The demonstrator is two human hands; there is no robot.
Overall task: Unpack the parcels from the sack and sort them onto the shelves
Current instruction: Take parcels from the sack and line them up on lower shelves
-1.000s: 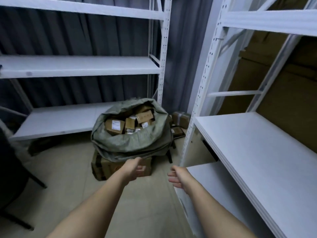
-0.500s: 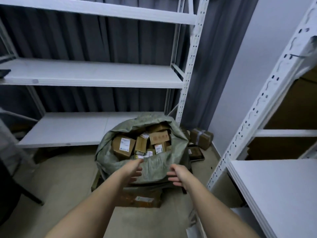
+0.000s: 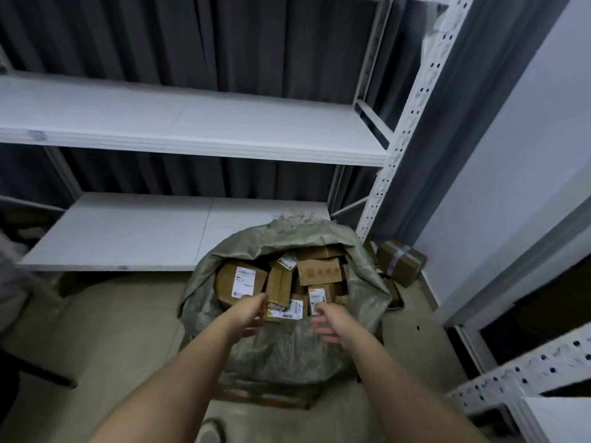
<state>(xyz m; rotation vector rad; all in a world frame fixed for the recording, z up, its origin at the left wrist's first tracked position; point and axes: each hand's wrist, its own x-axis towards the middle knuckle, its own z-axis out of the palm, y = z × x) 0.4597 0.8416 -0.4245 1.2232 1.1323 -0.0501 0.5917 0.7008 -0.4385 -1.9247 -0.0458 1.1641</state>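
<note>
Hands [image 3: 287,314] loose and empty above sack [image 3: 287,353] on floor, parcels [image 3: 307,271] heaped in its mouth. Best to grip one topmost box squarely, lift straight, avoid snagging rim, then carry to shelves [image 3: 192,135].

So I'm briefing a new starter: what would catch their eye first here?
The open green sack on the floor, stuffed with brown cardboard parcels, sits right in the middle. Both hands reach toward its mouth, holding nothing. Behind it stand bare white shelves.
</note>
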